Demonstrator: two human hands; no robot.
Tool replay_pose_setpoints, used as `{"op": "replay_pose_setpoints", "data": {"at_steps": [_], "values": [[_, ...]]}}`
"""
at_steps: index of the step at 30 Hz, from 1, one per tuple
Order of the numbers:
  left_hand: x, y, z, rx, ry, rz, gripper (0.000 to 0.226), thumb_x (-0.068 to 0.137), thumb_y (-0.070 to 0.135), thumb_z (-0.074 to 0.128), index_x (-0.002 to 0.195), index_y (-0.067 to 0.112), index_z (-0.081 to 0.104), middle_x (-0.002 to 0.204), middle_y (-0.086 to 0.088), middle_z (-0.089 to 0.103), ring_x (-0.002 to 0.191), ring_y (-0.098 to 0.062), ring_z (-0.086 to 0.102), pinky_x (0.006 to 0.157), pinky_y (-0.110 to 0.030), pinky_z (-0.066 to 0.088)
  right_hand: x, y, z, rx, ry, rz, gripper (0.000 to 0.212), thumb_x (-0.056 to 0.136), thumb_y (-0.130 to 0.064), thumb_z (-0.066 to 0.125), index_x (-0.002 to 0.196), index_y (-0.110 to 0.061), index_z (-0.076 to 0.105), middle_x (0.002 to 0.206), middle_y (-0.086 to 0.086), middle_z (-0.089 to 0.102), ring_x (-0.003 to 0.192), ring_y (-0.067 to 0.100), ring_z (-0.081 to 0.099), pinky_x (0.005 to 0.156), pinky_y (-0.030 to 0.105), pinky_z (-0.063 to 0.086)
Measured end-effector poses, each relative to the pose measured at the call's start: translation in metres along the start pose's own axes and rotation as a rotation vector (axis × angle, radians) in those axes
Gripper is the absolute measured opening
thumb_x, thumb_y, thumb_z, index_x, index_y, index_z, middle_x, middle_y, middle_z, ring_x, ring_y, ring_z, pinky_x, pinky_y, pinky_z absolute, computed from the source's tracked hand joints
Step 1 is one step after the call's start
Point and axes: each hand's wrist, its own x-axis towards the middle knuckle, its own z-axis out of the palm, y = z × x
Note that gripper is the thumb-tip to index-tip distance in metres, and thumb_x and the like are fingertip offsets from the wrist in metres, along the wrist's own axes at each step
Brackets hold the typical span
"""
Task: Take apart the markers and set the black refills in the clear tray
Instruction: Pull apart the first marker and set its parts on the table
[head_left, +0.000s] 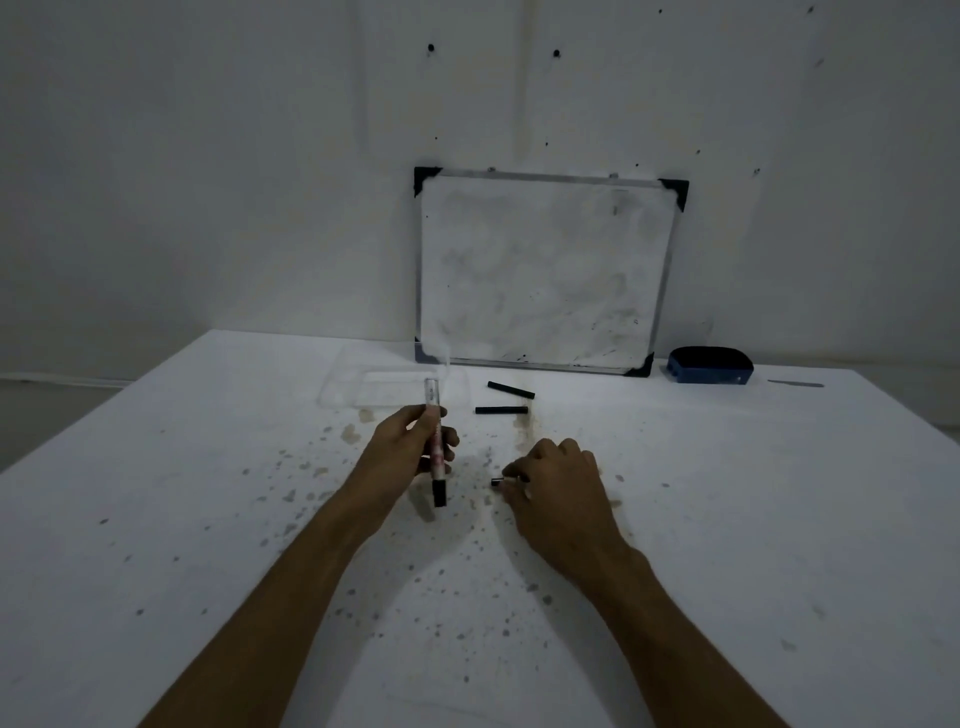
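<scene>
My left hand (415, 447) grips a clear marker barrel (434, 431), held nearly upright, and a black refill (439, 492) sticks out of its lower end. My right hand (556, 480) rests low on the table with its fingers pinched on a small dark marker piece (497, 482). Two black refills (511, 389) (501, 410) lie loose on the table beyond my hands, to the right of the clear tray (343, 387). The tray is faint and sits behind the barrel, and I see nothing dark in it.
A small whiteboard (545, 270) leans against the wall at the back of the white table (208, 519). A blue eraser (709, 366) lies to its right, with a thin grey strip (795, 384) further right. Dark ink specks dot the table.
</scene>
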Motion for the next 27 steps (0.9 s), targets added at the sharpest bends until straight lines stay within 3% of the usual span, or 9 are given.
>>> {"op": "replay_pose_setpoints", "data": {"at_steps": [4, 7, 9, 11, 16, 20, 22, 24, 27], "values": [[-0.004, 0.002, 0.009, 0.019, 0.101, 0.071, 0.034, 0.114, 0.031, 0.039, 0.118, 0.007, 0.062, 0.100, 0.003, 0.084, 0.091, -0.019, 0.077, 0.090, -0.037, 0.061, 0.003, 0.001, 0.003, 0.157, -0.014, 0.057, 0.053, 0.090, -0.056, 0.063, 0.137, -0.031, 0.060, 0.119, -0.006, 0.060, 0.107, 0.011, 0.046, 0.088, 0.025, 0.031], [-0.009, 0.002, 0.020, -0.099, 0.093, 0.089, 0.045, 0.114, 0.032, 0.037, 0.125, -0.004, 0.063, 0.118, -0.002, 0.081, 0.111, -0.020, 0.076, 0.098, -0.036, 0.058, 0.007, -0.008, -0.005, 0.473, -0.064, 0.098, 0.072, 0.075, -0.069, 0.071, 0.139, -0.046, 0.046, 0.110, -0.024, 0.059, 0.092, -0.007, 0.051, 0.079, 0.014, 0.038], [-0.012, 0.000, 0.028, -0.200, 0.069, 0.084, 0.046, 0.114, 0.030, 0.038, 0.126, -0.007, 0.064, 0.124, -0.006, 0.079, 0.118, -0.021, 0.073, 0.102, -0.037, 0.056, 0.009, -0.015, -0.008, 0.720, -0.028, 0.133, 0.061, 0.076, -0.065, 0.074, 0.130, -0.048, 0.051, 0.102, -0.024, 0.067, 0.088, -0.008, 0.062, 0.071, 0.012, 0.049], [-0.013, -0.002, 0.035, -0.275, 0.054, 0.067, 0.044, 0.113, 0.029, 0.043, 0.128, -0.006, 0.064, 0.126, -0.011, 0.077, 0.121, -0.023, 0.072, 0.103, -0.039, 0.055, 0.009, -0.020, -0.011, 1.106, 0.054, 0.227, 0.042, 0.082, -0.051, 0.078, 0.120, -0.039, 0.065, 0.099, -0.014, 0.075, 0.085, 0.002, 0.070, 0.069, 0.022, 0.059], [-0.018, -0.008, 0.041, -0.287, 0.002, -0.006, 0.031, 0.097, 0.034, 0.070, 0.117, 0.012, 0.078, 0.120, -0.004, 0.079, 0.120, -0.018, 0.071, 0.098, -0.033, 0.058, 0.011, -0.020, -0.016, 1.757, 0.066, 0.471, 0.024, 0.086, -0.030, 0.077, 0.101, -0.012, 0.076, 0.077, 0.002, 0.060, 0.052, 0.008, 0.044, 0.046, 0.019, 0.041], [-0.021, -0.005, 0.044, -0.265, -0.042, -0.056, 0.056, 0.080, 0.052, 0.077, 0.120, 0.012, 0.078, 0.123, -0.006, 0.078, 0.120, -0.022, 0.071, 0.095, -0.035, 0.059, 0.012, -0.016, -0.020, 1.705, 0.061, 0.591, 0.029, 0.095, -0.035, 0.067, 0.102, -0.006, 0.071, 0.086, 0.005, 0.063, 0.051, 0.009, 0.047, 0.044, 0.021, 0.042], [-0.019, -0.003, 0.043, -0.505, -0.036, -0.189, 0.062, 0.089, 0.057, 0.070, 0.123, 0.005, 0.076, 0.121, -0.012, 0.078, 0.117, -0.026, 0.073, 0.100, -0.041, 0.057, 0.012, -0.015, -0.024, 1.602, 0.129, 0.625, 0.034, 0.099, -0.039, 0.061, 0.105, -0.007, 0.071, 0.087, 0.004, 0.066, 0.052, 0.009, 0.049, 0.045, 0.021, 0.042], [-0.017, -0.002, 0.039, -0.784, -0.041, -0.321, 0.060, 0.103, 0.050, 0.054, 0.121, -0.004, 0.074, 0.125, -0.021, 0.075, 0.116, -0.033, 0.074, 0.101, -0.045, 0.055, 0.012, -0.014, -0.033, 1.482, 0.234, 0.558, 0.036, 0.101, -0.042, 0.055, 0.105, -0.009, 0.070, 0.083, -0.001, 0.067, 0.055, 0.008, 0.048, 0.047, 0.021, 0.041], [-0.016, -0.005, 0.034, -0.946, -0.062, -0.382, 0.058, 0.111, 0.035, 0.036, 0.127, -0.012, 0.066, 0.130, -0.030, 0.070, 0.117, -0.040, 0.072, 0.101, -0.047, 0.054, 0.010, -0.016, -0.046, 1.317, 0.453, 0.324, 0.033, 0.104, -0.041, 0.051, 0.100, -0.011, 0.065, 0.075, -0.006, 0.065, 0.056, 0.006, 0.051, 0.048, 0.018, 0.042]]}}
